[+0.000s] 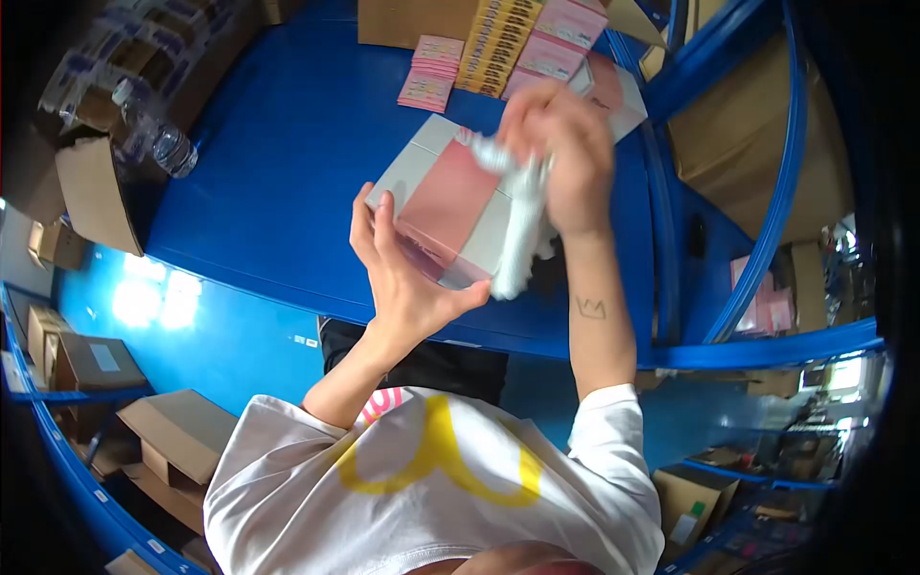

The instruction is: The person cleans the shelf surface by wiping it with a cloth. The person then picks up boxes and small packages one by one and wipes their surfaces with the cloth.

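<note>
A white box with a broad pink band lies tilted on the blue table in front of me. My left hand grips its near left side, fingers on the left edge and thumb by the near right corner. Over the box's right side, my right hand is curled and smeared by motion. Crumpled white material hangs from its fingers down along the box's right edge. Blur hides what kind of thing this material is.
At the table's far side stand a stack of pink packets, yellow patterned packs, pink boxes and another pink-white box. A plastic bottle lies by an open carton. Blue rack posts border the right.
</note>
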`<control>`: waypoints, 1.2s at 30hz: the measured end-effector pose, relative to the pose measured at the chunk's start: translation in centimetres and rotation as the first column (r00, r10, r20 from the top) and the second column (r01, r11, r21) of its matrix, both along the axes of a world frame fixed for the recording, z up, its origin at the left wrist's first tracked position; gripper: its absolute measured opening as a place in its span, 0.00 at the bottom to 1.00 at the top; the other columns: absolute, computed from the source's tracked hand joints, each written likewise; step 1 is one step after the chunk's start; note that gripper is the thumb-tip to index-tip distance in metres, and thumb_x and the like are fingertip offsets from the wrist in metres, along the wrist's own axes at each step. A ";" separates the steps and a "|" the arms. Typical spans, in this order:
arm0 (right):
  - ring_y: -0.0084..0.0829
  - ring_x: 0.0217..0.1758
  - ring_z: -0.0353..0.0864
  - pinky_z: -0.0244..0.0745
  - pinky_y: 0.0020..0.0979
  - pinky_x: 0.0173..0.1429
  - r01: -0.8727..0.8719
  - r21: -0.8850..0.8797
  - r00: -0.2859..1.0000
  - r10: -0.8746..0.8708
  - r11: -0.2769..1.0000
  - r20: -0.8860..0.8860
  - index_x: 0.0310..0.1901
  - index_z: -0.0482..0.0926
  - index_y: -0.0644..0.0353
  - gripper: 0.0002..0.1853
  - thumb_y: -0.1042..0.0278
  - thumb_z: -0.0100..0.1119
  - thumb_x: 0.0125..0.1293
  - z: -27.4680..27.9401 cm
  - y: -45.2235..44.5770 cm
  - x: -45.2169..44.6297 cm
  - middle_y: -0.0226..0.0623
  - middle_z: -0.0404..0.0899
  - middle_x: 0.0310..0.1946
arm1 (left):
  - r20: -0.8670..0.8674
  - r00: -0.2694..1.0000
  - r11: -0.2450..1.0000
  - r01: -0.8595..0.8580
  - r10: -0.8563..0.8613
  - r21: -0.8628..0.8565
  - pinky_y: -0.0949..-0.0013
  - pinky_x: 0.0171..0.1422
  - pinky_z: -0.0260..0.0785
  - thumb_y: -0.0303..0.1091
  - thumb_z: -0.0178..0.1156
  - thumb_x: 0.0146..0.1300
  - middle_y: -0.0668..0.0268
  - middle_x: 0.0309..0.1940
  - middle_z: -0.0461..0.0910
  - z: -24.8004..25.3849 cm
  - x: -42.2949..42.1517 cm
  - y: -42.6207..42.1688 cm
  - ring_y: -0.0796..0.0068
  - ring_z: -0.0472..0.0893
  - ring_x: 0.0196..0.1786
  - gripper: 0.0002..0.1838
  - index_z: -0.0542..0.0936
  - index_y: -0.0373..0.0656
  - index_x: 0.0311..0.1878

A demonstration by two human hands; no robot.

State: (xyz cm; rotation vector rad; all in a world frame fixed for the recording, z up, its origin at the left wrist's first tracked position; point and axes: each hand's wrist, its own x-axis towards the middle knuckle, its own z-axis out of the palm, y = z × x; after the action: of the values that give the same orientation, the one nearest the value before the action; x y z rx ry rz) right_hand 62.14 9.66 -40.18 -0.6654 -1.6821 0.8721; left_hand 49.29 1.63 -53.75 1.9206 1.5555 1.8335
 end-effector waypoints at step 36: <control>0.24 0.43 0.78 0.72 0.23 0.47 0.005 -0.583 0.867 0.287 0.813 0.407 0.49 0.78 0.63 0.16 0.59 0.48 0.73 -3.3 6.1 1.2 0.34 0.83 0.44 | 0.142 0.989 0.992 0.014 -0.033 0.128 0.42 0.66 0.62 0.58 0.79 0.34 0.42 0.71 0.49 -0.9 0.0 1.0 0.38 0.58 0.70 0.62 0.55 0.51 0.72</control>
State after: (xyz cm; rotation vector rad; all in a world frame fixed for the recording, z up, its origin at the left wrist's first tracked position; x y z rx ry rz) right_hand 63.37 15.74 -43.44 -1.2580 -1.9333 1.4431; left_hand 49.26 2.67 -54.67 1.7995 1.3991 2.0560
